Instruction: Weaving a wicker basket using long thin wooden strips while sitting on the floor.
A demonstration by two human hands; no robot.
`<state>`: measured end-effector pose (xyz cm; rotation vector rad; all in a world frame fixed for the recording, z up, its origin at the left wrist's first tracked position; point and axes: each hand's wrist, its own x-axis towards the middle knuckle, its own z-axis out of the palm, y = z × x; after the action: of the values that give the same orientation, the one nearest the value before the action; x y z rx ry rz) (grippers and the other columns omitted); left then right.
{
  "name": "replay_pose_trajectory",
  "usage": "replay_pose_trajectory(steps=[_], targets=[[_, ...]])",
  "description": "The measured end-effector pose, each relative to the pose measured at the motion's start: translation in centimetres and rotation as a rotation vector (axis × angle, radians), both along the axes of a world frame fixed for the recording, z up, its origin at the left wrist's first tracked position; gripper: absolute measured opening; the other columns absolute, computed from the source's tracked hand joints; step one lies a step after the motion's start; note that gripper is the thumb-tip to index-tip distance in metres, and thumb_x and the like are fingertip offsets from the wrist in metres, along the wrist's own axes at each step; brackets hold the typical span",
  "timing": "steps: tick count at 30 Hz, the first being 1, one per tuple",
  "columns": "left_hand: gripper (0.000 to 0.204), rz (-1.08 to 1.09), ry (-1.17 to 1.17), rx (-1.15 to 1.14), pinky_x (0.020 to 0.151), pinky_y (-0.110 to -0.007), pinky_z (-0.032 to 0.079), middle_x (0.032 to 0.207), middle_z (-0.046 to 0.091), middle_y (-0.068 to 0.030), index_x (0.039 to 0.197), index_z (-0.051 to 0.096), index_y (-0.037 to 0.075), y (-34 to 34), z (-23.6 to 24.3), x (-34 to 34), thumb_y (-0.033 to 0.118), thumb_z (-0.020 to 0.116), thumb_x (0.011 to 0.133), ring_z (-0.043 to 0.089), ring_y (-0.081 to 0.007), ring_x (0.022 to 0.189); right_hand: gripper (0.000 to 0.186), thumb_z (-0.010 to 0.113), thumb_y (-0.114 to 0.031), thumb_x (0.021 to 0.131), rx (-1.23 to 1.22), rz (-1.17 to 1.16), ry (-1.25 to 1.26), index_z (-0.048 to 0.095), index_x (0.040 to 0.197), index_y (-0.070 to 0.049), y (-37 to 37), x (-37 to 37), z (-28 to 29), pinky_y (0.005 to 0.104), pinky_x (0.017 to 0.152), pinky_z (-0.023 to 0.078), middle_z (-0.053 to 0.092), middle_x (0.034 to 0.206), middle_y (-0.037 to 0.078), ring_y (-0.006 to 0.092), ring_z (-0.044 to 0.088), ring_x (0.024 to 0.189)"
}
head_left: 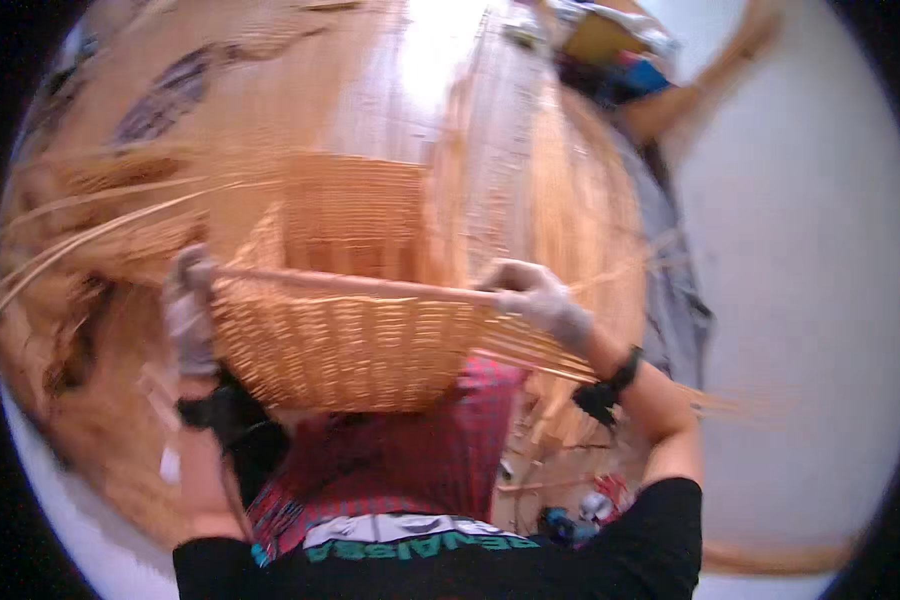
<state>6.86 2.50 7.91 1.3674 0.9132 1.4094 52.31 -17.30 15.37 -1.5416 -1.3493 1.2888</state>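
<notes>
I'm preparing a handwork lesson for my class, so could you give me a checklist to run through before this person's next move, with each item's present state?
1. Left hand on the woven basket: ok, it is at the left end of the near edge.
2. Right hand on the basket: ok, its fingers are at the right end of that edge.
3. Pale rod along the near edge: ok, it spans from hand to hand.
4. Loose strands trimmed or tucked in: not ok, they stick out at the basket's right.
5. Weave free of gaps: cannot tell, the picture is blurred.
</notes>
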Motion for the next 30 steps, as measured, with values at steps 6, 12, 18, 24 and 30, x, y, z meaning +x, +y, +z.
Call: replay_pose_trajectory(steps=[6, 12, 18, 24, 30], targets=[[0.031, -0.159, -0.088, -0.058, 0.066, -0.018, 0.046, 0.093, 0.059, 0.0028, 0.117, 0.062, 0.007, -1.5, 3.2, 0.8, 0.024, 0.072, 0.093, 0.052, -0.0032, 0.076, 0.031, 0.072, -0.023, 0.09, 0.043, 0.046, 0.048, 0.067, 0.112, -0.002, -0.6, 0.7, 0.4, 0.0307, 0.09, 0.051, 0.069, 0.103, 0.003, 0.0116, 0.061, 0.099], [0.029, -0.301, 0.028, -0.159, 0.053, -0.019, 0.044, 0.077, 0.056, 0.0059, 0.104, 0.062, 0.007, -1.0, 4.0, 0.2, 0.028, 0.076, 0.089, 0.048, -0.002, 0.061, 0.031, 0.072, -0.014, 0.092, 0.03, 0.107, 0.192, 0.064, 0.12, -0.004, -0.9, 1.2, -0.2, 0.0312, 0.093, 0.051, 0.067, 0.111, 0.003, 0.0125, 0.062, 0.102], [0.033, -0.285, -0.036, -0.183, 0.051, -0.018, 0.041, 0.076, 0.056, 0.0063, 0.104, 0.062, 0.007, -0.6, 3.5, 0.1, 0.031, 0.078, 0.087, 0.046, -0.0015, 0.06, 0.038, 0.076, -0.023, 0.089, 0.026, 0.109, 0.148, 0.066, 0.119, -0.003, -0.9, 1.4, -0.2, 0.0323, 0.098, 0.048, 0.067, 0.114, 0.002, 0.0133, 0.06, 0.107], [0.026, -0.297, -0.087, -0.209, 0.052, -0.018, 0.041, 0.08, 0.058, 0.0049, 0.107, 0.062, 0.008, -0.6, 3.5, 0.4, 0.024, 0.074, 0.091, 0.047, -0.0016, 0.061, 0.035, 0.074, -0.024, 0.09, 0.068, 0.06, 0.158, 0.067, 0.116, -0.001, -0.9, 0.7, 0.1, 0.0319, 0.096, 0.048, 0.068, 0.11, 0.003, 0.0137, 0.06, 0.106], [0.022, 0.498, 0.49, 0.585, 0.083, -0.03, 0.05, 0.094, 0.061, -0.0018, 0.112, 0.062, 0.007, -4.8, 8.4, 4.7, 0.016, 0.067, 0.093, 0.06, -0.0176, 0.087, 0.026, 0.063, -0.024, 0.096, 0.049, 0.024, 0.024, 0.066, 0.108, -0.001, -0.6, 1.0, -0.2, 0.0284, 0.086, 0.05, 0.068, 0.103, 0.003, 0.012, 0.062, 0.095]])
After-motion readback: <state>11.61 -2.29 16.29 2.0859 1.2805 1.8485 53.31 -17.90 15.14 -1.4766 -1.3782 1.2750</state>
